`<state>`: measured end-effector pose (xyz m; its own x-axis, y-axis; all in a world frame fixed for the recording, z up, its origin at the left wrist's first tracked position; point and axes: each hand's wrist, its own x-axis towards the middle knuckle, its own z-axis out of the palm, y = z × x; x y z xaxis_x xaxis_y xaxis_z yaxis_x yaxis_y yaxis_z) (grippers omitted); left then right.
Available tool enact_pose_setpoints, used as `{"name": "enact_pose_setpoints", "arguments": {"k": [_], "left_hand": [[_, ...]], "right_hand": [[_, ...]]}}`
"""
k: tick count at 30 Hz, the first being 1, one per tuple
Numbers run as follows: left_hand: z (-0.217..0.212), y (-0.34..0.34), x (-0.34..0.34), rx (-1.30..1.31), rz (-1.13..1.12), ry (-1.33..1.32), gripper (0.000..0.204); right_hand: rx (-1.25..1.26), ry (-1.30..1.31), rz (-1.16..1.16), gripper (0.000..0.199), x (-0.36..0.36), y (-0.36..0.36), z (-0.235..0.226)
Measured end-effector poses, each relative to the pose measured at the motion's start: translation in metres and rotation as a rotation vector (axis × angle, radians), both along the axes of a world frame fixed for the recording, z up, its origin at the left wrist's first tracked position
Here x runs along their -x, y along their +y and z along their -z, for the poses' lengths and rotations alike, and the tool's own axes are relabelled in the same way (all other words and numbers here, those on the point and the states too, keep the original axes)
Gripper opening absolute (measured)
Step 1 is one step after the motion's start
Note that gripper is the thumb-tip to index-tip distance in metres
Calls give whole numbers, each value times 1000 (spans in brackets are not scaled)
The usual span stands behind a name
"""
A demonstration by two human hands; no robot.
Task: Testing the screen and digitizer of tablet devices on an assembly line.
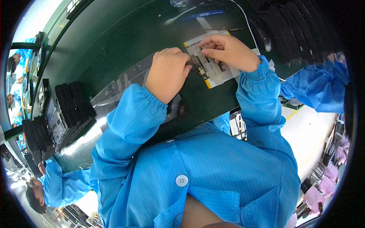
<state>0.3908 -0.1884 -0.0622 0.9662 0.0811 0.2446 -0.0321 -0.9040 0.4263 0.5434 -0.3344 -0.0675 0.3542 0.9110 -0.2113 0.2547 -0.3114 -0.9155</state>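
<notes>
A flat whitish panel (224,77) with yellow edge strips lies on the dark green table, small gold and dark electronic parts along its left side. At that left edge, my left hand (167,72) is closed, thumb and curled fingers together near a small dark part; what they grip is too small to make out. Over the panel's upper middle hovers my right hand (230,53), palm turned inward. Its fingers are bent and apart from the thumb, and nothing shows between them. The right fingers cover some of the panel.
Grey flat pieces (114,89) under clear film lie left of my left hand. Black stacked trays (74,104) stand farther left, more dark stacks (292,32) at the upper right. A white cable (246,17) curves behind the panel. Co-workers' blue sleeves (317,89) show at both sides.
</notes>
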Motion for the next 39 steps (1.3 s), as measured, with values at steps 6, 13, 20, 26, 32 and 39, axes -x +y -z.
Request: {"name": "enact_pose_setpoints", "arguments": {"k": [6, 13, 20, 26, 32, 39], "left_hand": [[0, -2, 0, 12, -12, 4, 14], [3, -1, -2, 26, 0, -28, 13], [6, 0, -2, -15, -8, -42, 12], [6, 0, 0, -3, 0, -46, 12], [7, 1, 0, -17, -5, -32, 12], [6, 0, 2, -42, -13, -40, 11]], "right_hand": [[-1, -8, -8, 30, -1, 0, 0], [-44, -36, 64, 27, 5, 6, 5], [-37, -227, 126, 24, 14, 13, 2], [-32, -225, 121, 25, 16, 14, 5], [9, -200, 82, 27, 13, 18, 2], [49, -232, 64, 25, 14, 22, -5]]}}
